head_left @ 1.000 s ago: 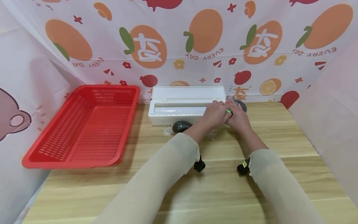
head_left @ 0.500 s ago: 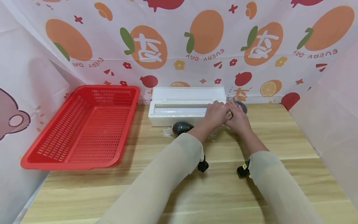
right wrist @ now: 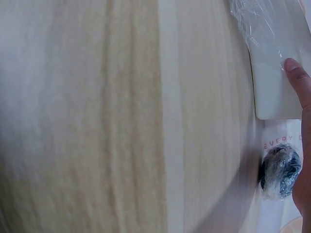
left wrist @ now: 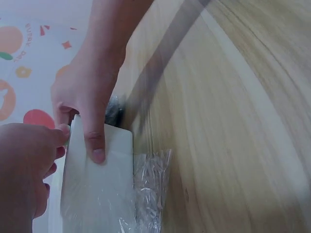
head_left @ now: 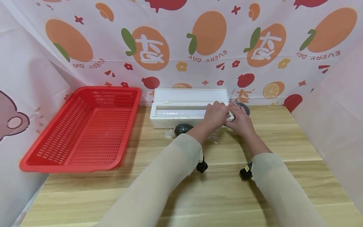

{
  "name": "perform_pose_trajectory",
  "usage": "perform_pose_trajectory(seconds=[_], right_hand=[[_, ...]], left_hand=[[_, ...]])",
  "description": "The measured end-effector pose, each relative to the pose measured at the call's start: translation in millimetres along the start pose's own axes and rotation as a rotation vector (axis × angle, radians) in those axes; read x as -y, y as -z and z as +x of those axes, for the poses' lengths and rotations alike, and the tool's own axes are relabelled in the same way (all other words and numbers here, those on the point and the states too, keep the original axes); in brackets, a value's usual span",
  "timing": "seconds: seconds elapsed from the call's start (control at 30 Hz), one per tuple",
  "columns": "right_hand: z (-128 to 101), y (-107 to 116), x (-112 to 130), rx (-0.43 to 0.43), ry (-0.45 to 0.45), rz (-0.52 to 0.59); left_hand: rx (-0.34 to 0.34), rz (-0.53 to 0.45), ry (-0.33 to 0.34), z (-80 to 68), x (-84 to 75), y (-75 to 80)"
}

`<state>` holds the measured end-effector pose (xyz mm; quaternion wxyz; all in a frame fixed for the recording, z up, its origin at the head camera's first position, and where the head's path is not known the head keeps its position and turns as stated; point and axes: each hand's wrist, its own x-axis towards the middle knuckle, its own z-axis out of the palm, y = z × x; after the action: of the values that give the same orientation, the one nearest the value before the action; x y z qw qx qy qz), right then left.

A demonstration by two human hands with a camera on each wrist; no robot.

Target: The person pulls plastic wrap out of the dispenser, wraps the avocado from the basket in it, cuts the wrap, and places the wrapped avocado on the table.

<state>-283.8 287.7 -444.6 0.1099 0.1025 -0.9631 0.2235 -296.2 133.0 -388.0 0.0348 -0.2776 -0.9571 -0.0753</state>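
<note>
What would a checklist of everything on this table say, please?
Surface: wooden table, pale planks.
Job's things: white cling-film box open at the back; clear film hangs over its front.
Clutter: red basket to the left; dark wrapped lump before the box, another wrapped lump beyond its right end.
Hands: left hand and right hand both at the box's right end; right hand's thumb presses its front.
Cables: nothing seen.
Surroundings: fruit-print cloth behind.
</note>
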Motion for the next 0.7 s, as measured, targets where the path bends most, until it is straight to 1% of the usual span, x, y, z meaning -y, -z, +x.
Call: perform_pose_trajectory(seconds=[0.13, 0.33, 0.5, 0.7], right_hand=[[-0.4, -0.3, 0.3, 0.008, -0.015, -0.006], [-1.1, -1.7, 0.4, 0.021, -0.016, -0.023], [-1.8, -2.2, 0.0, 0.05, -0.012, -0.046], [-3.0, -2.4, -1.1, 0.044, -0.005, -0.061]], left_hand=[[0.002, 0.004, -0.015, -1.7, 2.6, 3.1], [-0.02, 0.02, -0.041, -4.3, 8.1, 2.8], [-0.008, 0.015, -0.04, -7.5, 11.3, 4.6], [-0.019, 0.024, -0.043, -10.9, 17.1, 6.7]])
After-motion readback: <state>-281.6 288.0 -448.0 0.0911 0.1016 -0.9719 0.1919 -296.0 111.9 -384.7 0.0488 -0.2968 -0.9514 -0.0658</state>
